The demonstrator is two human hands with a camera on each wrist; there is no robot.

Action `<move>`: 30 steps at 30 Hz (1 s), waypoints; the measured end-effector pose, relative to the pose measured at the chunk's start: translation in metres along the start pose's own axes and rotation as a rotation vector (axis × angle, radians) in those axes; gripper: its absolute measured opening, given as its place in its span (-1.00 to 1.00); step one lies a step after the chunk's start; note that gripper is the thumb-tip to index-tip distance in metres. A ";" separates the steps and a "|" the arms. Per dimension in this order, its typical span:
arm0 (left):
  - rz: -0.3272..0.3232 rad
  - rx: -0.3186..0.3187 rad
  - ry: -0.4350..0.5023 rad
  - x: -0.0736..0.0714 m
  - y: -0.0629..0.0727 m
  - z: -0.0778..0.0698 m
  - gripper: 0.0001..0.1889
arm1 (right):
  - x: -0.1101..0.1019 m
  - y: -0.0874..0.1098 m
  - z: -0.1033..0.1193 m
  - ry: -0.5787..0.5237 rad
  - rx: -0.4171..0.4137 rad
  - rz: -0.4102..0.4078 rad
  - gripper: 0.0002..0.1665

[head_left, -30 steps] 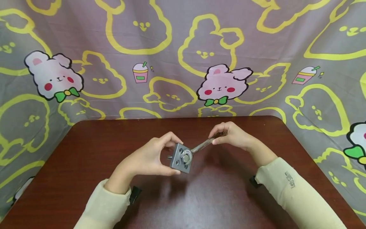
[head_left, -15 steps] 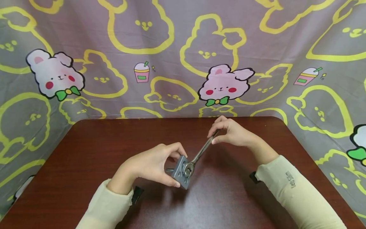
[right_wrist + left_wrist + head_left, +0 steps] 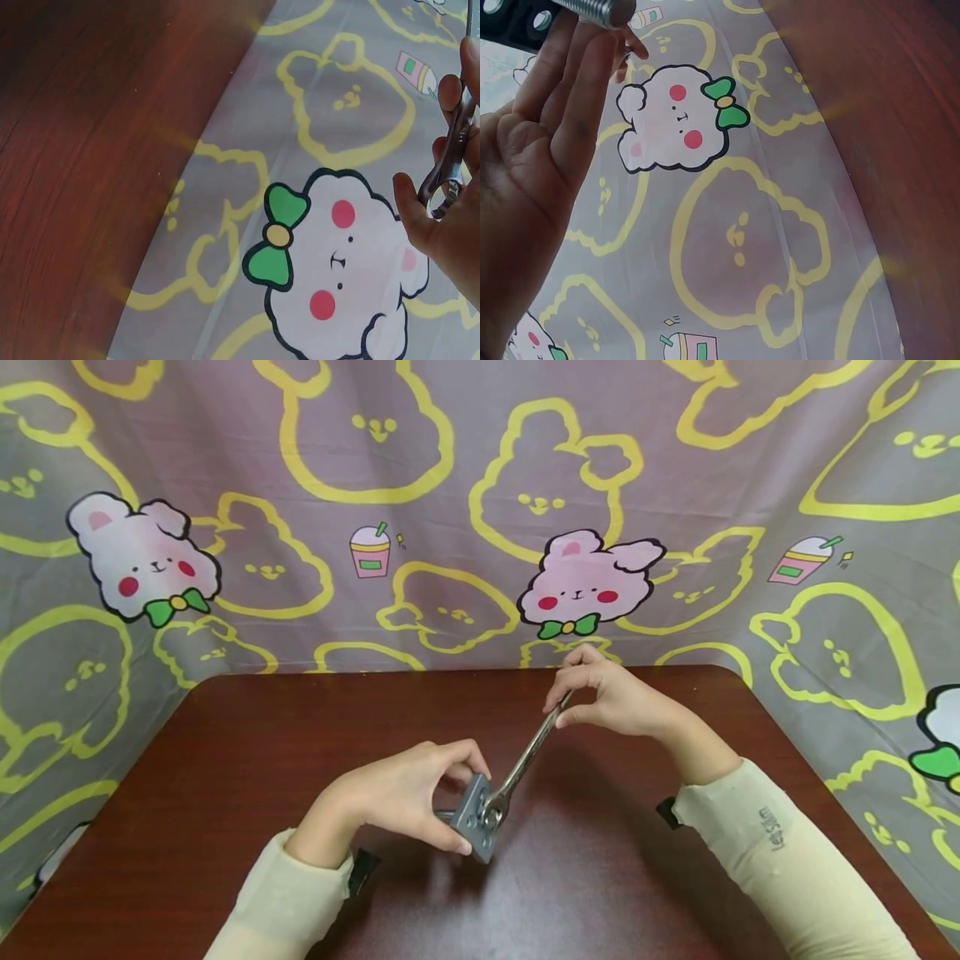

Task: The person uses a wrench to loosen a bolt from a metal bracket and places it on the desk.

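My left hand (image 3: 405, 789) grips a small grey metal plate (image 3: 481, 852) by opposite edges, thumb below and fingers above. Round holes pierce the plate. A bolt (image 3: 492, 817) passes through it, its head facing right; the threaded shank (image 3: 600, 10) sticks out behind, large in the left wrist view. A combination wrench (image 3: 531, 752) has one ring end around the bolt head. My right hand (image 3: 613, 695) pinches its far end between thumb and fingers. In the right wrist view, another ring-shaped end of the wrench (image 3: 454, 154) lies by the palm. All is held above the table.
Below is a dark reddish-brown table (image 3: 300, 727) with rounded far corners. A grey curtain (image 3: 450, 485) printed with cartoon bunnies stands around its back and sides. Dark camera mounts show at both cuffs.
My right hand has moved away from me, swinging the wrench handle steeper. The plate has tilted and come slightly lower with my left hand. Both grips stay the same.
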State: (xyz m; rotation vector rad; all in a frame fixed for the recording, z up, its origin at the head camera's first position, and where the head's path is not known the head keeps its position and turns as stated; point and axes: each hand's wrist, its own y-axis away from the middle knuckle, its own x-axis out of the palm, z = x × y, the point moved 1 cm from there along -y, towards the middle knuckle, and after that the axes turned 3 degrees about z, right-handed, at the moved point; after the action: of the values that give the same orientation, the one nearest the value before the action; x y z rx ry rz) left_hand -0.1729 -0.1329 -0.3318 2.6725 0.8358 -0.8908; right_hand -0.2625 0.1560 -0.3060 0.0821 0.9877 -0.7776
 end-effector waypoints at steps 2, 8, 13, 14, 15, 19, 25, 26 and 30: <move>-0.014 0.005 -0.006 0.000 0.001 0.000 -0.40 | -0.002 0.003 -0.001 -0.003 0.009 -0.020 -0.74; -0.144 0.029 -0.085 -0.003 0.005 -0.004 -0.35 | -0.007 0.021 -0.011 -0.018 0.110 -0.112 -0.76; -0.308 0.050 -0.130 -0.005 0.007 -0.004 -0.30 | -0.004 0.042 -0.019 -0.027 0.205 -0.237 -0.79; -0.336 0.050 -0.136 -0.005 0.007 -0.004 -0.29 | -0.003 0.046 -0.020 -0.048 0.224 -0.262 -0.80; -0.364 0.052 -0.144 -0.005 0.007 -0.004 -0.29 | -0.001 0.049 -0.020 -0.076 0.245 -0.283 -0.80; -0.474 0.041 -0.174 -0.005 0.006 -0.003 -0.26 | 0.009 0.061 -0.020 -0.192 0.332 -0.331 -0.79; -0.684 0.084 -0.249 -0.006 -0.001 -0.003 -0.22 | 0.029 0.066 -0.014 -0.313 0.409 -0.310 -0.79; -0.721 0.096 -0.260 -0.006 -0.002 -0.002 -0.22 | 0.033 0.065 -0.013 -0.334 0.419 -0.308 -0.79; -0.875 0.118 -0.311 -0.007 -0.008 -0.003 -0.20 | 0.045 0.062 -0.004 -0.413 0.470 -0.338 -0.77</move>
State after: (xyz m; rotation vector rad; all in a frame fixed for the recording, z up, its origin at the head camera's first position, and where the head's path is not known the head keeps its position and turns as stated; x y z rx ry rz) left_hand -0.1804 -0.1285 -0.3257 2.0997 1.9481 -1.5009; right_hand -0.2128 0.1781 -0.3603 0.1553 0.4152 -1.2705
